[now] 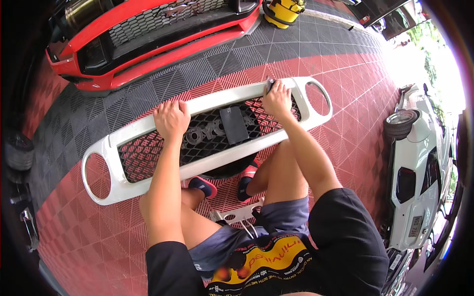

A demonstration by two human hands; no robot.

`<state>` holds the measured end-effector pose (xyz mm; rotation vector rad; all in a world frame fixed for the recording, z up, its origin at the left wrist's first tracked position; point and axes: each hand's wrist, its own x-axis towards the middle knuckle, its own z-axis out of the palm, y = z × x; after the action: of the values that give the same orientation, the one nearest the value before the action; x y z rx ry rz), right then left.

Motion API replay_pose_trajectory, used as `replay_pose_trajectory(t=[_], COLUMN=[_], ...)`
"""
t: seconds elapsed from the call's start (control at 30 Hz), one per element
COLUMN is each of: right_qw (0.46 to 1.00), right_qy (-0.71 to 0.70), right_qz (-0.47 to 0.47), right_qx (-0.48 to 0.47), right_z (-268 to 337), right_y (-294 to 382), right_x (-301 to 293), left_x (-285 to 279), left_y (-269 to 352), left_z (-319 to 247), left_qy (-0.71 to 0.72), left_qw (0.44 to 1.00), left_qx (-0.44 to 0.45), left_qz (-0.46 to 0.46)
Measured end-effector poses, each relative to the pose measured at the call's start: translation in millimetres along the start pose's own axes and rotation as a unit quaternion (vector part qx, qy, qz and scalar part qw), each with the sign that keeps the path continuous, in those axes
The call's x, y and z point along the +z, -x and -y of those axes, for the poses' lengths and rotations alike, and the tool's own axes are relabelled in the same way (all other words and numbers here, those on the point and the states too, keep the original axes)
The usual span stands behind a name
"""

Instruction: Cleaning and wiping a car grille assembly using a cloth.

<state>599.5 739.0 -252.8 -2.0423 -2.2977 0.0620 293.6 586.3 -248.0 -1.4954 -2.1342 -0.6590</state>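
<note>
A white car grille surround (216, 97) with a round opening at each end and black wire mesh (142, 157) across its middle lies over my knees. My left hand (172, 120) rests with its fingers curled over the far rail, left of centre. Toward the right end, my right hand (277, 99) holds a small dark pad (269, 84) against the same rail. A dark rectangular block (234, 125) lies at the middle of the mesh, beside grey parts with round openings (202, 135); whether these parts are on or under the mesh I cannot tell.
Red and dark ribbed floor tiles (355, 96) surround me. Ahead is a red car's front bumper (185, 50), with a yellow vacuum cleaner (283, 13) beside it. A white car (411, 148) stands at the right, and a tyre (19, 151) at the far left. A round black object (231, 166) is below the grille.
</note>
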Motion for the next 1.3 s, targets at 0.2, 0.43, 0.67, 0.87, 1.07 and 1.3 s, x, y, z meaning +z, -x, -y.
replay_pose_trajectory(t=[0.2,0.43,0.67,0.87,1.07,1.3], right_qw=[0.998,0.995,0.998,0.995,0.999,0.988], right_qy=[0.005,-0.003,0.003,0.024,-0.003,-0.064], right_qz=[0.028,-0.023,0.046,0.023,-0.018,0.089], right_qx=[0.060,0.098,0.039,-0.090,0.041,-0.108], right_z=[-6,-26,-43,24,-64,35], right_y=[-9,-22,-28,25,-41,30], right_x=[-15,-20,-30,-7,-16,-37], left_x=[-4,-1,0,2,7,-2], left_y=[6,5,6,7,1,13], left_z=[3,-8,-12,6,-19,15], left_qy=[0.006,0.018,0.016,-0.008,0.045,0.027], left_qw=[1.000,1.000,1.000,1.000,0.999,0.999], left_qx=[-0.004,-0.004,-0.006,-0.008,-0.009,-0.034], left_qz=[0.012,0.004,0.025,0.009,-0.009,-0.001])
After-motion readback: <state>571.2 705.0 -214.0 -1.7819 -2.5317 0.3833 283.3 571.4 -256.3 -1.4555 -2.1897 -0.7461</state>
